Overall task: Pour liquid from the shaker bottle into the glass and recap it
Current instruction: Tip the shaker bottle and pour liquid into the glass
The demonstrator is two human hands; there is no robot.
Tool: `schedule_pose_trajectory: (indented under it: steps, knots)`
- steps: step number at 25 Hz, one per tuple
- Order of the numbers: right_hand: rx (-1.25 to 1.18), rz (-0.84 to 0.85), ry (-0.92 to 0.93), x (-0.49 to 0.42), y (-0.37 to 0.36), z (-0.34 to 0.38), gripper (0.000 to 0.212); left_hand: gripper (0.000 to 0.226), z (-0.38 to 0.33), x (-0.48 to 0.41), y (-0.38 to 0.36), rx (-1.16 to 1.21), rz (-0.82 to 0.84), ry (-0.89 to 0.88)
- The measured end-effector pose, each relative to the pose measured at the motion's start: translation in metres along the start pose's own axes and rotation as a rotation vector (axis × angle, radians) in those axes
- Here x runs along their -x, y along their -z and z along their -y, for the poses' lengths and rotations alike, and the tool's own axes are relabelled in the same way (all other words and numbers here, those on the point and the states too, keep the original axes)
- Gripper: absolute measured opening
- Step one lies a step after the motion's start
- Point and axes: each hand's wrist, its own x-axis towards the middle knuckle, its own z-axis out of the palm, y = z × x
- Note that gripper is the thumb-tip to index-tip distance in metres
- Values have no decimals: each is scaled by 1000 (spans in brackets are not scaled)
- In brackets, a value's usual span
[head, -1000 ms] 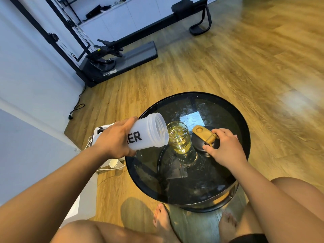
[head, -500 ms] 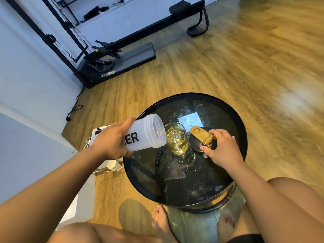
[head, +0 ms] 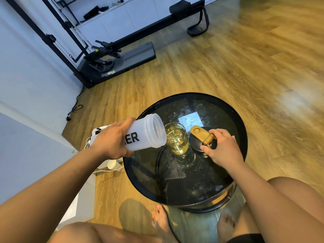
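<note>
The left hand (head: 112, 141) is wrapped around the body of the shaker bottle (head: 145, 133), fingers closed on it, holding it tipped close to horizontal with its open mouth just beside and above the rim of the glass (head: 176, 137). The glass stands upright on the round black table (head: 242, 137) and holds yellow liquid to well over half its height. No stream is discernible between mouth and glass, and the bottle looks empty or nearly so (its frosted wall makes this uncertain). The right hand (head: 222, 148) rests on the black lid (head: 201, 142), fingers curled over its gold hinge, the gold flip cap (head: 199, 133) standing open; the lid lies on the table just right of the glass.

Assessment: the pour appears to be at or near its end. The next move calls for righting the bottle clear of the glass, then bringing the lid over the threaded mouth, seating it square and turning it tight. The flip cap would also need pressing shut.
</note>
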Motion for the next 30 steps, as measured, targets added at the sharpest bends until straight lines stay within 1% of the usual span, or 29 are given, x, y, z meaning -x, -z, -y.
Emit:
schedule_pose_trajectory:
  steps: [30]
  knots:
    - [-10,-6,14,0,0,-1,65,99,-2,1,2,5,6,9]
